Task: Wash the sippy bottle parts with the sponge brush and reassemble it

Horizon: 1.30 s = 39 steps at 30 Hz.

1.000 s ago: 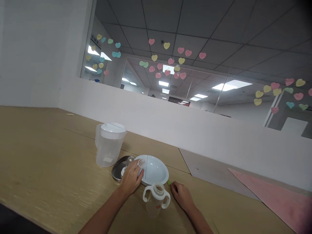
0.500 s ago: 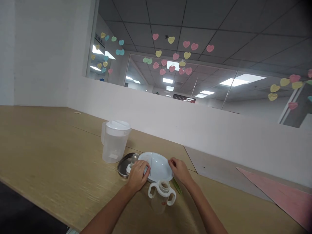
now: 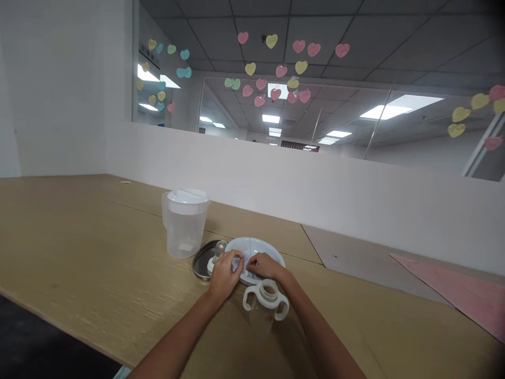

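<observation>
A pale oval plate [image 3: 268,250] with a thin line across it lies under both hands. My left hand [image 3: 226,271] is over its left edge, thumb and fingers pinched together; what they hold, if anything, is too small to make out. Over the middle of the plate my right hand [image 3: 265,265] has its fingers closed, their tips hidden from clear view. Just in front of the plate stands a clear bottle [image 3: 262,316] with a white two-handled ring and an open top. A white-collared bottle nipple [image 3: 221,248] sits beside my left hand on a round metal tray [image 3: 202,258].
A lidded clear pitcher [image 3: 186,226] stands left of the tray on the tan table [image 3: 98,252]. A pink sheet [image 3: 445,289] lies at the right. Behind the table, a white wall [image 3: 276,181] rises to a window with heart-shaped notes.
My right hand has moved left from the plate's right edge to over its middle. The green object by the bottle is no longer visible. The camera view has shifted slightly.
</observation>
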Tool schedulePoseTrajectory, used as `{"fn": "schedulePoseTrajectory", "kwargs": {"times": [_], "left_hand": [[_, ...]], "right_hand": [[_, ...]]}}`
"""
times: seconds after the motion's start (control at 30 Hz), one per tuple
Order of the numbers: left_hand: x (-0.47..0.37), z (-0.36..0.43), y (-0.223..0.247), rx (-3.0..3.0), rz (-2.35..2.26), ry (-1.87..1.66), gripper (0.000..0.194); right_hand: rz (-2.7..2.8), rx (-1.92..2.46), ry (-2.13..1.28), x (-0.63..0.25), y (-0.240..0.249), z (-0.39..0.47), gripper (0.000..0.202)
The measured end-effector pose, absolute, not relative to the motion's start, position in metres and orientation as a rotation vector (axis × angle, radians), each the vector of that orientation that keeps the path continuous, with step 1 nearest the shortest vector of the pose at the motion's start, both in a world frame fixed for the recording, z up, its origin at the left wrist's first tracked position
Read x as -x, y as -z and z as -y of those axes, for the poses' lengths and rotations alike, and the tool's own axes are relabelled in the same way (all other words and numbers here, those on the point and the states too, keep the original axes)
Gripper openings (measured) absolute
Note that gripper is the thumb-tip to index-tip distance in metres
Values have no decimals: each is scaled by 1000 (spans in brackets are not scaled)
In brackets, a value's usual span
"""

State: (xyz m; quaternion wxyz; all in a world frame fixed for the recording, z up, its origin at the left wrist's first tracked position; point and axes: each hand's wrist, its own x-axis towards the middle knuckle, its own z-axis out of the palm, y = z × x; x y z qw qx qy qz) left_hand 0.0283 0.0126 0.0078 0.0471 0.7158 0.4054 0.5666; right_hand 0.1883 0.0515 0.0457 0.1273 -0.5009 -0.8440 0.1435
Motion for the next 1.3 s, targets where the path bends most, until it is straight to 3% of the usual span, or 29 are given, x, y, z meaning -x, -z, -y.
{"fn": "schedulePoseTrajectory", "kwargs": {"times": [0.3, 0.43, 0.53, 0.67, 0.9, 1.07, 1.3], "left_hand": [[-26, -16, -7, -2178, -1288, -1683, 21], [-26, -16, -6, -2216, -1333, -1645, 23], [-26, -15, -7, -2207, -1336, -1629, 24], [-27, -15, -8, -2215, -1319, -1618, 24], [-27, -13, -9, -2202, -1274, -1630, 24], [-27, -12, -9, -2187, -1287, -1643, 24], [-26, -14, -8, -2170, -1324, -1593, 24]], "right_hand": [[2133, 1476, -322, -195, -69, -55, 36], [1767, 1234, -593, -191, -103, -38, 53], [1612, 967, -974, -181, -126, -15, 38], [1606, 812, -1149, -167, -136, 7, 23], [1966, 888, -948, -162, -113, -3, 4], [2113, 981, -787, -162, -108, -4, 12], [1905, 870, -718, -154, -116, 1, 5]]}}
